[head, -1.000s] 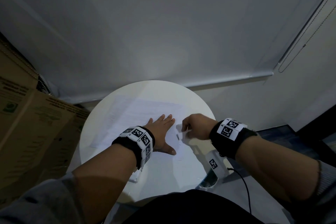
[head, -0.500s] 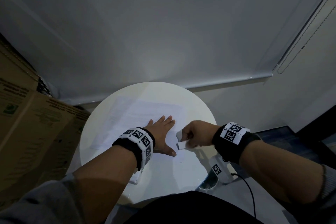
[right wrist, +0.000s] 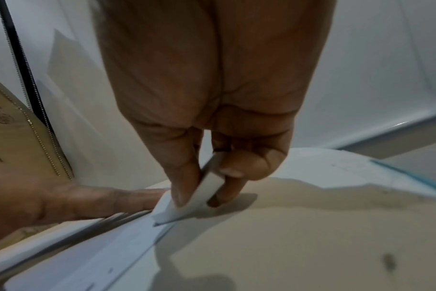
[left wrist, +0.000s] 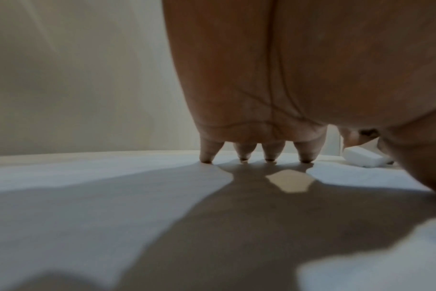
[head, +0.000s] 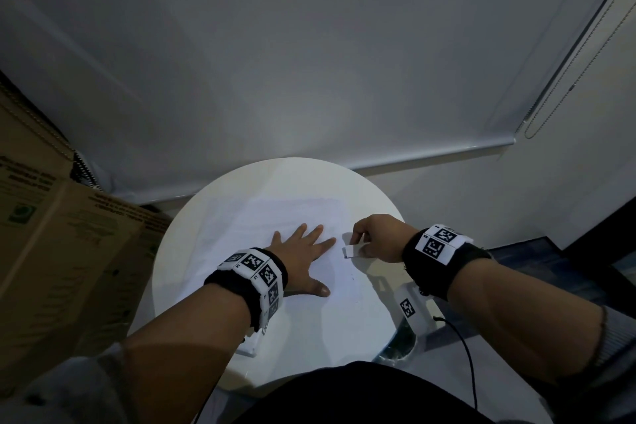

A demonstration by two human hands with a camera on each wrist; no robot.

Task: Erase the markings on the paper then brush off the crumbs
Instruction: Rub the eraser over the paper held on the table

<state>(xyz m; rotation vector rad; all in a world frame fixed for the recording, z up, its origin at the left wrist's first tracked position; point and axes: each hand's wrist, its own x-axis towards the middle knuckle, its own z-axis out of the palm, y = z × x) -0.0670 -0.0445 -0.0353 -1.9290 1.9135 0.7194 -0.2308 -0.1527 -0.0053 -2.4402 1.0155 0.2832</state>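
A white sheet of paper (head: 292, 217) lies on the round white table (head: 192, 234). My left hand (head: 303, 251) rests flat on it with fingers spread, fingertips (left wrist: 304, 157) touching the sheet. My right hand (head: 371, 237) pinches a white eraser (head: 349, 249) between thumb and fingers, its lower corner on the paper's right edge. In the right wrist view the eraser (right wrist: 187, 202) touches the paper (right wrist: 87, 252) beside a left-hand finger (right wrist: 92, 198). From the left wrist view the eraser (left wrist: 364, 158) shows at the right. A few small dark specks (head: 352, 277) lie near the paper's right edge.
Cardboard boxes (head: 69, 234) stand at the left of the table. A lowered roller blind (head: 309, 62) hangs behind it, with a bead chain (head: 550, 107) at the right. A black cable (head: 464, 354) trails from my right wrist band off the table's right side.
My right hand has shifted with the eraser: nearer to me half a second ago, now back away and slightly right at the paper's edge. The left hand stays flat on the sheet.
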